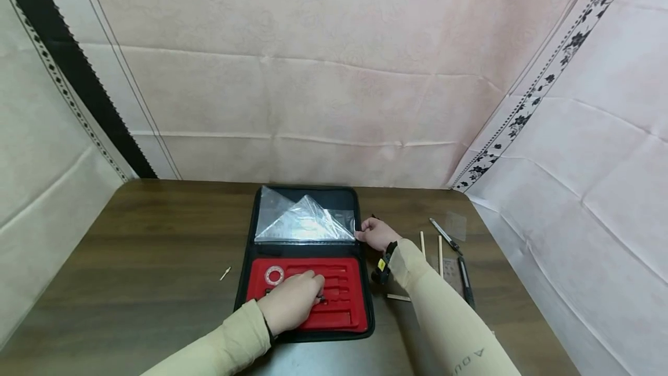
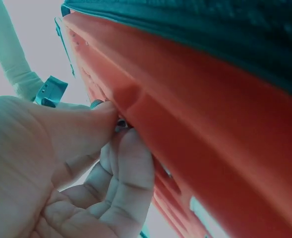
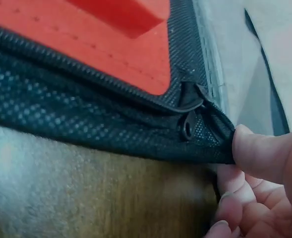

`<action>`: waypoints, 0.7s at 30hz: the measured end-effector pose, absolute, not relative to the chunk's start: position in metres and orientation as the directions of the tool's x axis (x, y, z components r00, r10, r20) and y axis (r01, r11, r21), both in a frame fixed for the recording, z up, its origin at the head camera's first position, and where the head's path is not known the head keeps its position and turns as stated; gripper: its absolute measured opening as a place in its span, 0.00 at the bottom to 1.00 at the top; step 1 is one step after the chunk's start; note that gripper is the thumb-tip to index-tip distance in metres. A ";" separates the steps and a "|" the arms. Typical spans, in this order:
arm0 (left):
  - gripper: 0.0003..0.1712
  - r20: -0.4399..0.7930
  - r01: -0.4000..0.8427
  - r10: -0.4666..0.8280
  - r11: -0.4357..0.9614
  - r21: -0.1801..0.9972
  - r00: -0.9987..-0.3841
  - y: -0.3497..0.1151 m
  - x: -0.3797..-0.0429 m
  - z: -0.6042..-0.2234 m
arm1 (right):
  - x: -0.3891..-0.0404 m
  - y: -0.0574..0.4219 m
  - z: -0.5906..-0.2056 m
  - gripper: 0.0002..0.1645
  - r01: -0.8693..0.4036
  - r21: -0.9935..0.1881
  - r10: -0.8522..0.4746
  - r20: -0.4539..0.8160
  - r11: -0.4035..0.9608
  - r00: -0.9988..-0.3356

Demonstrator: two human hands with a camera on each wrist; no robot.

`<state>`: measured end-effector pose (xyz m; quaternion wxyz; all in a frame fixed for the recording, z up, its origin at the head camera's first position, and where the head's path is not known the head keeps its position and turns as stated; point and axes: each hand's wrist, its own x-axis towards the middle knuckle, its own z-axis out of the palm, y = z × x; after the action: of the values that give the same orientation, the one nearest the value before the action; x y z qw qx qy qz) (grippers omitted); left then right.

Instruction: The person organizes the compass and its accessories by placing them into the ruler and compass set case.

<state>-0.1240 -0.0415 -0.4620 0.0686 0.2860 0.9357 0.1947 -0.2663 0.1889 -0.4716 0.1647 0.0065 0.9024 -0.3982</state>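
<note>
An open black zip case (image 1: 371,317) lies on the table with a red molded tray (image 1: 347,266) in its near half. Over that tray, my left hand (image 1: 294,302) pinches a small dark metal piece (image 2: 121,124) between thumb and fingertips; most of it is hidden by the fingers. A white ring (image 1: 274,274) sits in the tray's upper left. My right hand (image 1: 377,233) grips the case's right edge near the fold, thumb above and fingers below. Close to that thumb, the right wrist view shows a zipper pull (image 3: 188,126). Clear plastic sleeves (image 1: 308,222) cover the lid.
Right of the case lie a silver pen-like tool (image 1: 443,233), a black-handled tool (image 1: 466,283), thin wooden sticks (image 1: 440,255) and a clear plastic square (image 1: 456,226). A small pointed piece (image 1: 225,273) lies to the left. Pale cloth (image 1: 313,103) hangs behind the table (image 1: 167,260).
</note>
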 end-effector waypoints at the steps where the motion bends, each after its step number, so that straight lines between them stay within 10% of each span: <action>1: 0.09 -0.021 0.501 0.558 0.760 0.414 -0.830 -0.042 -0.125 -0.463 | -0.268 0.188 -0.473 0.14 0.140 -0.711 -0.109 -0.292 0.689 -0.950; 21: 0.14 -0.033 0.483 0.547 0.764 0.429 -0.836 -0.044 -0.135 -0.460 | -0.288 0.181 -0.477 0.15 0.195 -0.602 -0.032 -0.345 0.774 -0.938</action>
<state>-0.1349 -0.0443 -0.4604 0.0784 0.2752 0.9358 0.2059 -0.2884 0.1808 -0.4771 0.1704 0.0442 0.9264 -0.3330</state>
